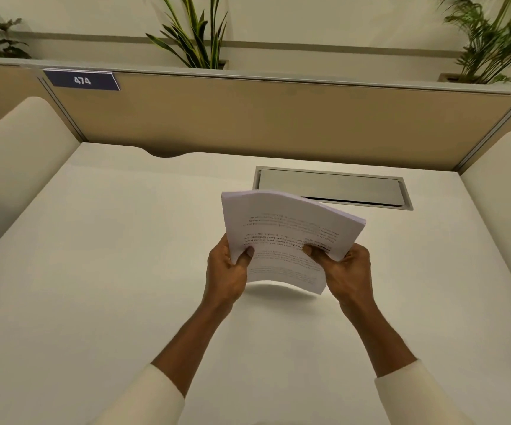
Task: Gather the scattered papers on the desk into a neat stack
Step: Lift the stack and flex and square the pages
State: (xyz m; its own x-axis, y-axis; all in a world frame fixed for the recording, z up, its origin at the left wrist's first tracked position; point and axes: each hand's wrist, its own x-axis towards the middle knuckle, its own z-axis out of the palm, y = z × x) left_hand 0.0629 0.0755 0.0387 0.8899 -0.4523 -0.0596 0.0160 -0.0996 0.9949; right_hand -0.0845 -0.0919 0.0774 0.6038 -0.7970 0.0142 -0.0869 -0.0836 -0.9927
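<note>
Near edge, bottom of frame: cream sleeves, both forearms reaching up toward centre

My left hand (228, 266) is clamped on the lower-left side of the thick sheaf of white printed paper sheets (288, 237), thumb on top, fingers hidden beneath. My right hand (344, 273) is clamped on the lower-right side the same way, thumb over the bold text line

Sheaf sits at frame centre, lifted off the plain white desk top (94, 271) – shadow shows under its near edge, so no contact there. Text reads upside down from my view. No loose sheets visible elsewhere on the desk

Handling read: light-to-moderate weight, floppy. It's bowing between my hands, near edge curling and far corners drooping. Sheets look smooth, so I'd expect them to slide on each other; far right edge already looks slightly fanned. Pinching both long sides near the middle looks best to me, thumbs on top; corners would crease. Loose grip needed to jog edges square on the desk

Beyond it, upper centre-right: brushed silver rectangular cable hatch (332, 187) set in the desk, close behind the sheaf. Then tan partition panel (248, 118), blue tag marked 474 (81, 80) upper left, green potted plants (194, 35) along the top
</note>
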